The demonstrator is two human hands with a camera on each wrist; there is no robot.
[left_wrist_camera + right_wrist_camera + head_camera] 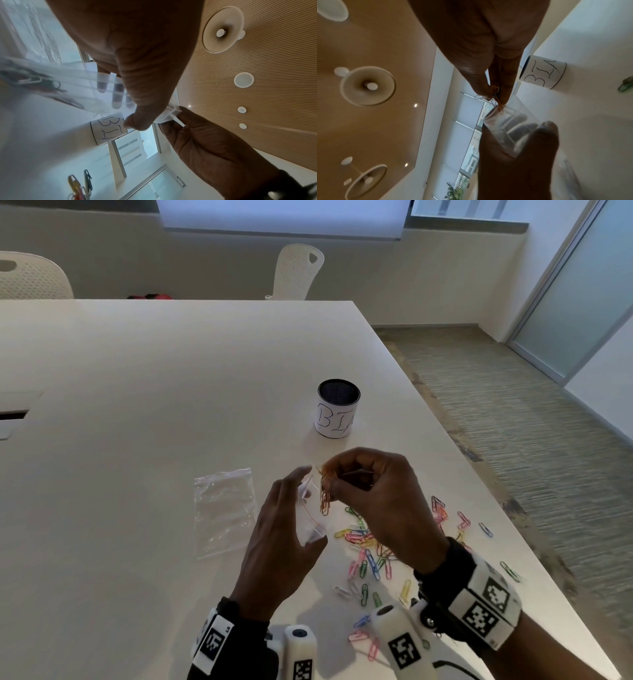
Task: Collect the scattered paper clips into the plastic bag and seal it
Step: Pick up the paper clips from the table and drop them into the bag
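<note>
My left hand (298, 506) holds a small clear plastic bag (310, 525) upright above the table, mouth up, with a red zip line along its top. In the left wrist view the thumb (137, 116) pinches the bag (77, 81) against the fingers behind it. My right hand (330, 475) pinches a bunch of orange and yellow paper clips (325, 499) that hang at the bag's mouth. The right wrist view shows those clips (495, 94) just above the bag's opening (503, 124). Several coloured paper clips (370, 553) lie scattered on the table under my right wrist.
A second clear plastic bag (224, 508) lies flat on the white table (137, 405), left of my hands. Behind them stands a cup labelled BIN (337, 412). The table's right edge runs close to the outermost clips (510, 571). White chairs stand beyond the far edge.
</note>
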